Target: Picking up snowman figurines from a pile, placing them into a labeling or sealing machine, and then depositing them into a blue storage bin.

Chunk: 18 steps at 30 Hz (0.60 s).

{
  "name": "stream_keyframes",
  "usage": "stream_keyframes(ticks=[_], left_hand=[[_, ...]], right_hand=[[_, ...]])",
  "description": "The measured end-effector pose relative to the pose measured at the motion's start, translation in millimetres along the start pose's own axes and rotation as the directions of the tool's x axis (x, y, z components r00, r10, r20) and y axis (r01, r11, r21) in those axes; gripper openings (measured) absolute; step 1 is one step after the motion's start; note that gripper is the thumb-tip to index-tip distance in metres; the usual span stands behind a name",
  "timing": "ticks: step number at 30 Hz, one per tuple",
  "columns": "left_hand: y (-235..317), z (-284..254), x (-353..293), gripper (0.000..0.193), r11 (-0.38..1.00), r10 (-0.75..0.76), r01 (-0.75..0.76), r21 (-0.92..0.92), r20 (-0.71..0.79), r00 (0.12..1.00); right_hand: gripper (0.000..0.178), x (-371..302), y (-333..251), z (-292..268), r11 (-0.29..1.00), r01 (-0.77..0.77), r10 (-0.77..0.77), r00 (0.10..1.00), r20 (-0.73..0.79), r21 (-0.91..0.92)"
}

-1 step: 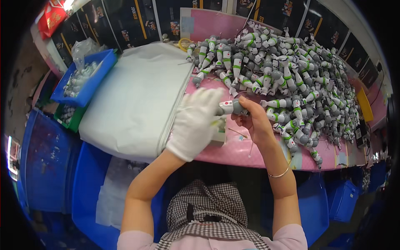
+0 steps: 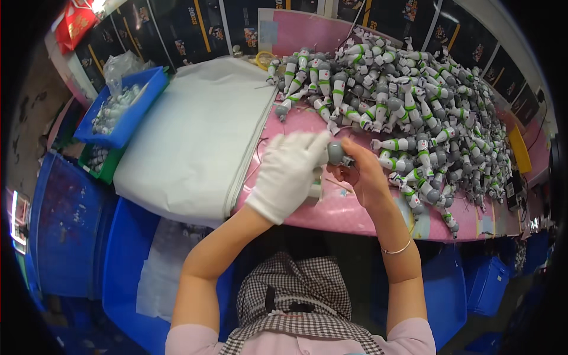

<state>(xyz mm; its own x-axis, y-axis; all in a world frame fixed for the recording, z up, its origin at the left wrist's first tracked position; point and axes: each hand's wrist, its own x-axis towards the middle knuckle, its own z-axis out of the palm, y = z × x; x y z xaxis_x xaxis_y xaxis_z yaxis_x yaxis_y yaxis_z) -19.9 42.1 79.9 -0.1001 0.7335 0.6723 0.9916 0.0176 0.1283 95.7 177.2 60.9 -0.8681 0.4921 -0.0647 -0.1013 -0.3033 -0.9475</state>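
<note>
My right hand (image 2: 365, 177), bare, pinches a toy arm by its grey ball end (image 2: 335, 153) between thumb and fingers, above the pink-covered table. My left hand (image 2: 288, 171) wears a white glove, slightly blurred, and its fingers close over the other end of the same toy arm. The glove hides that part almost wholly. A thin wire hangs below the right fingers. Just right of my right hand, a heap of toy arms (image 2: 408, 106), white with green bands and grey balls, covers the table.
Left on the table lies a stack of white sheeting (image 2: 189, 136). Beyond it stands a blue crate (image 2: 139, 109) of small greyish-white parts, over a green crate (image 2: 107, 170). A yellow bin (image 2: 519, 149) stands at the right edge. Large blue tubs (image 2: 127, 260) sit below the table.
My left hand has shifted slightly right along the toy arm, covering its white section that showed before. My right hand stays nearly in place.
</note>
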Motion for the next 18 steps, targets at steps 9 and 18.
stream_keyframes(ticks=[9, 18], left_hand=[[-10.3, 22.0, -59.9, 0.043, -0.563, -0.611, 0.175, -0.808, 0.549, 0.571], [1.8, 13.7, -71.3, 0.045, -0.615, -0.552, 0.201, -0.763, 0.598, 0.580]], right_hand=[[0.043, -48.0, 99.0, -1.1, 0.918, -0.158, 0.026, 0.939, 0.344, 0.363], [0.040, -51.2, 129.3, 29.2, 0.919, 0.279, -0.352, 0.899, 0.262, 0.278]])
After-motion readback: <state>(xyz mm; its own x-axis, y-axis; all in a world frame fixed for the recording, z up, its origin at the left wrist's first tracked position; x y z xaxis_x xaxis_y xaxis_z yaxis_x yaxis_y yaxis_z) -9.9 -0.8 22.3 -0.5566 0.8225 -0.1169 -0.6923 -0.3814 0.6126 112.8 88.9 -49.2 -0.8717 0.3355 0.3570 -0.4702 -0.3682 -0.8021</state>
